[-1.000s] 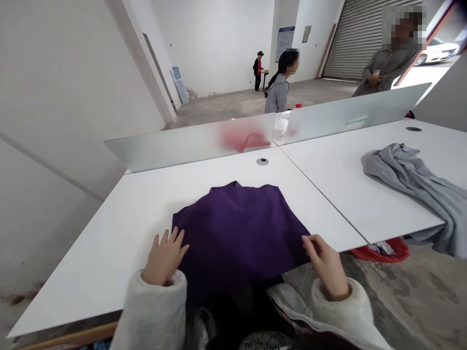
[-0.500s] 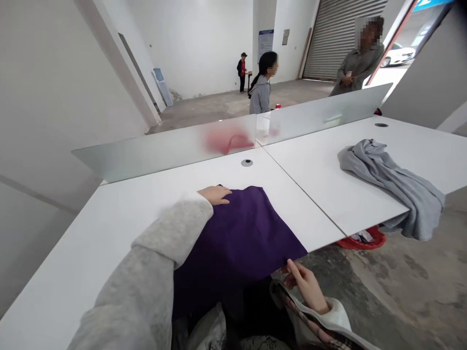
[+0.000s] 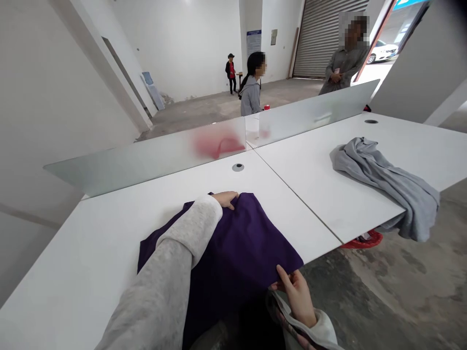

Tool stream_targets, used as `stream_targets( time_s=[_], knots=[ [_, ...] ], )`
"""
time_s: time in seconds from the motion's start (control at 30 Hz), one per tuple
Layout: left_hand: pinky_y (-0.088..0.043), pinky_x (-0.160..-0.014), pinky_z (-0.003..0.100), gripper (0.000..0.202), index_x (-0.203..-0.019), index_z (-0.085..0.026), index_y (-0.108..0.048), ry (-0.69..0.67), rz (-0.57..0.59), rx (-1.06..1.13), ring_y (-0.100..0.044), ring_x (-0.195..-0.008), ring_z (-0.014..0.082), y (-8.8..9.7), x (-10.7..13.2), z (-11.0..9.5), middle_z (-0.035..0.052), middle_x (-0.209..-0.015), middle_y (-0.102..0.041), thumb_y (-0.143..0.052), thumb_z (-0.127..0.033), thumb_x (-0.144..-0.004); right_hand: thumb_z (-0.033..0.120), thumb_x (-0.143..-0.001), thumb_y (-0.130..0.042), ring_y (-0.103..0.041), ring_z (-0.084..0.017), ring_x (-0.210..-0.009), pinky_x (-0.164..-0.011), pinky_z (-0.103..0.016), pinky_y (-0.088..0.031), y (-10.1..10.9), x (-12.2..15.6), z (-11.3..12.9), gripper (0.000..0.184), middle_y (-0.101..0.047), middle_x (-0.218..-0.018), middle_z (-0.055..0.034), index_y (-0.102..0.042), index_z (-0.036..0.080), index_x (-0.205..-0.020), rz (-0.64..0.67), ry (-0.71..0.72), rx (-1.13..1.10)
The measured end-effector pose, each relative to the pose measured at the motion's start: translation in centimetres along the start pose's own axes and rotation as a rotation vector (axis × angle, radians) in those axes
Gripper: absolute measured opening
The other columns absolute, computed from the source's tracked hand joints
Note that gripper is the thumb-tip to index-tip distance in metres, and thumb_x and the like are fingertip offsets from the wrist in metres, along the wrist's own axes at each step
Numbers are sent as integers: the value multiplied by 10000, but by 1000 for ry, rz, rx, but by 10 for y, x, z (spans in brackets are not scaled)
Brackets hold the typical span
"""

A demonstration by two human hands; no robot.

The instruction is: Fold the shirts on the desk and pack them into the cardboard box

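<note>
A dark purple cloth point(image 3: 248, 243) lies across the front of the white table and hangs over its near edge toward my lap. At its far edge, my left hand point(image 3: 225, 199) is closed on the fabric, thumb apart from the fingers, and small folds run from there. My left sleeve covers part of the cloth. Near the right front corner, my right hand point(image 3: 296, 294) pinches the cloth's edge, thumb on top and fingers underneath. The cloth's lower part is lost in shadow.
A grey garment point(image 3: 379, 170) lies to the right, draped over the table edge point(image 3: 321, 228). Below hangs a red bag or basket point(image 3: 365, 239). Frosted dividers point(image 3: 156, 158) line the back, near a cable hole point(image 3: 238, 167). Several people stand or sit beyond.
My left hand has slid right along the far edge and closed on the fabric. More cloth now shows left of my sleeve. My right hand stays at the corner, its thumb over the edge.
</note>
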State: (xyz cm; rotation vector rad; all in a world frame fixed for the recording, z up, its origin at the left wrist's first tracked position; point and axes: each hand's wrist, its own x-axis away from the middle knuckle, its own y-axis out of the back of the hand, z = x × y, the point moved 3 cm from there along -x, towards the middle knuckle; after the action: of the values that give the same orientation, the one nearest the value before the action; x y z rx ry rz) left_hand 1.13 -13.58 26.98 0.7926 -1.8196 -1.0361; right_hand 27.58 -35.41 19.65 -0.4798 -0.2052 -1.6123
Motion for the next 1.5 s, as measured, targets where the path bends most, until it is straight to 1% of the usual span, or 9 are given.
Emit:
stream_targets(
  time_s=[0.1, 0.23, 0.37, 0.53, 0.97, 1.1, 1.27, 1.37, 1.5],
  knots=[
    [-407, -917, 321, 431, -1151, -121, -532, 27, -25, 67, -547, -1074, 247, 4, -20, -6, 110, -1205, -592, -585, -228, -737, 564, -560, -748, -670, -207, -688, -610, -315, -568, 10, -10, 9, 577, -690, -828, -28, -547, 180, -942, -40, 19, -97],
    [-406, -936, 302, 468, -1245, -136, -472, 20, -60, 201, -545, -1107, 211, 10, -48, -20, 101, -1261, -572, -476, -242, -789, 469, -592, -754, -630, -207, -996, -766, -289, -567, 22, -24, 23, 615, -650, -1128, -34, -552, 209, -1112, -142, 70, -266],
    [-386, -975, 270, 518, -1306, -127, -442, -12, -95, 334, -517, -1170, 185, 15, -71, -33, 93, -1336, -526, -391, -343, -838, 390, -655, -730, -626, -183, -1013, -841, -286, -548, 23, -35, 31, 536, -635, -1174, -20, -579, 214, -1139, -161, 49, -491],
    [-400, -949, 236, 515, -1188, -155, -591, -75, -38, 399, -567, -1100, 193, 18, -80, -41, 45, -1220, -622, -578, -286, -690, 312, -667, -737, -631, -140, -995, -862, -228, -530, 13, -36, 34, 459, -651, -1143, -14, -612, 190, -1092, -218, -4, -651],
    [-440, -664, 240, 355, -834, -138, -690, -134, -11, 350, -608, -760, 183, 40, -69, -48, 7, -764, -693, -539, -81, -518, 420, -745, -662, -593, -169, -1096, -961, -320, -485, -15, -17, 39, 570, -655, -1140, -45, -542, 184, -1250, -270, 100, -495],
    [-431, -695, 249, 267, -761, -128, -670, -176, -93, 359, -590, -749, 178, 73, -41, -42, 2, -723, -672, -585, -80, -513, 446, -785, -627, -574, -164, -1119, -1003, -304, -444, -27, -3, 62, 555, -634, -1181, -41, -538, 191, -1270, -219, 220, -420],
    [-434, -761, 260, 243, -793, -134, -665, -216, -178, 481, -590, -781, 159, 106, 29, -18, -8, -779, -675, -628, -119, -553, 426, -868, -530, -576, -206, -1103, -979, -336, -458, -52, 31, 91, 475, -637, -1176, -75, -574, 151, -1253, -30, 486, -4],
    [-435, -765, 279, 199, -755, -132, -657, -187, -268, 692, -584, -760, 151, 108, 78, 6, 0, -759, -671, -658, -134, -556, 326, -916, -458, -546, -212, -1160, -986, -336, -460, -75, 53, 100, 445, -592, -1253, -81, -512, 168, -1329, 225, 711, 218],
    [-432, -776, 296, 123, -530, -130, -563, -64, -419, 1002, -586, -775, 159, 86, 139, 45, 55, -801, -683, -679, -157, -558, 74, -888, -320, -307, -175, -1366, -1117, -375, -328, -110, 80, 98, 621, -354, -1470, -23, -243, 258, -1476, 593, 1074, 480]
  ],
)
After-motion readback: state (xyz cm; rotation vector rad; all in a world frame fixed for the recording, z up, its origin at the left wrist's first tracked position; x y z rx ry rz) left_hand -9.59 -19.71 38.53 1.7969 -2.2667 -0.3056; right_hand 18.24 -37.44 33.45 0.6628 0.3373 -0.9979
